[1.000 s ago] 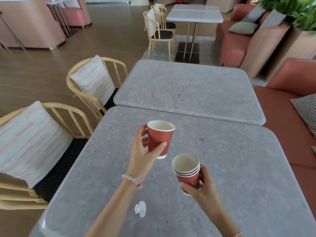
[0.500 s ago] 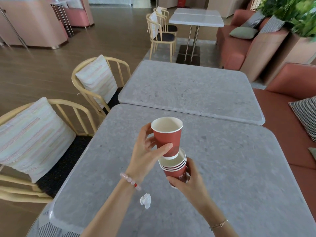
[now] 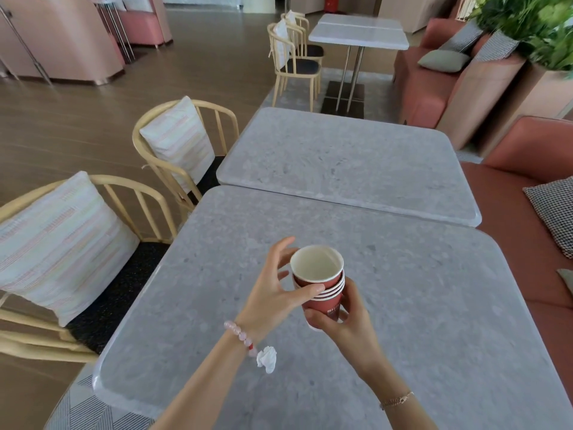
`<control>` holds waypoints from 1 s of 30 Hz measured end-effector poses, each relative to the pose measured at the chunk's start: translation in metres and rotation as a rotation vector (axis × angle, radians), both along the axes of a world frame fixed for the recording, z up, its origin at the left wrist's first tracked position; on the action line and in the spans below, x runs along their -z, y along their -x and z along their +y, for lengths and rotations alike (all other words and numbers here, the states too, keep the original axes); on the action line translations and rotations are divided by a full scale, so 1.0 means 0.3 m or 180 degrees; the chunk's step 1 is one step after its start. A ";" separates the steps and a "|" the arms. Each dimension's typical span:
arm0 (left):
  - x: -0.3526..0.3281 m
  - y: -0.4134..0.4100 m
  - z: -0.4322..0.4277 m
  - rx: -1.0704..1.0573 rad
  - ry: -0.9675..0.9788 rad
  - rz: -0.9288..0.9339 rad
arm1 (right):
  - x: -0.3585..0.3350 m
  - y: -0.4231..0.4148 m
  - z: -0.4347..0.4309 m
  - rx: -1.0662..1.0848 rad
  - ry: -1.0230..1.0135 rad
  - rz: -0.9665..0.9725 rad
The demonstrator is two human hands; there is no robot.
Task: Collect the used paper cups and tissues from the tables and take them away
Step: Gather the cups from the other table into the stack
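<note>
We hold stack of red paper cups (image 3: pixel 321 285) above near grey table (image 3: pixel 434 321), upright, between both hands. Right hand (image 3: pixel 347 324) wrapped around lower cup — thumb across front near base, fingers behind. Left hand (image 3: pixel 273 293) beside rims: thumb tip pressed on nested rims, other fingers spread loose behind top cup, not gripping. Cups red outside, cream inside, white rims layered; top one empty. Crumpled white tissue (image 3: pixel 267 359) lies on table just under our left wrist.
</note>
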State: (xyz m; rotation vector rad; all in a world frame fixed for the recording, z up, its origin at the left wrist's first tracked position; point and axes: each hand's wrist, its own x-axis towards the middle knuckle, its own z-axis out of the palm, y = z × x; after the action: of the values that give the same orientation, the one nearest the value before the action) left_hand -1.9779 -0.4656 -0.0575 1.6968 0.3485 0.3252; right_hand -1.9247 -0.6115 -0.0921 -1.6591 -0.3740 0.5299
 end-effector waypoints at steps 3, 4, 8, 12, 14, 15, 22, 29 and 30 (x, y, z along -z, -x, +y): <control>-0.006 0.010 0.015 0.0068 -0.0205 0.0033 | -0.001 -0.004 -0.004 0.0007 -0.0006 0.0017; -0.009 0.014 0.019 0.0069 -0.0275 0.0030 | -0.003 -0.006 -0.006 0.0015 -0.0016 0.0020; -0.005 0.025 0.046 -0.0071 -0.0858 -0.0001 | -0.007 -0.021 -0.014 0.0108 -0.0044 0.0013; 0.020 0.034 0.080 -0.0370 -0.2247 0.0007 | 0.000 -0.032 -0.039 0.0218 0.0003 0.0003; 0.038 0.039 0.092 -0.0526 -0.2873 -0.0022 | 0.002 -0.032 -0.054 0.0258 0.0021 -0.0013; 0.050 0.042 0.097 -0.0564 -0.3052 -0.0031 | 0.002 -0.031 -0.061 0.0279 0.0036 -0.0027; 0.158 0.105 0.105 -0.0407 -0.3556 0.0060 | 0.002 -0.007 -0.095 0.0392 0.0040 -0.0071; 0.339 0.226 0.059 0.0091 -0.3658 0.0573 | 0.011 0.031 -0.128 0.0373 0.0066 -0.0093; 0.366 0.244 0.050 0.0180 -0.3668 0.0635 | 0.012 0.035 -0.132 0.0377 0.0078 -0.0092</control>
State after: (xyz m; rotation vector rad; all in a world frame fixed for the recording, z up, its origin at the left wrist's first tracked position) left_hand -2.0512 -0.4506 -0.1672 2.8782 0.2631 0.3358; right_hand -1.9352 -0.6512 -0.0957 -1.7026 -0.2893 0.4240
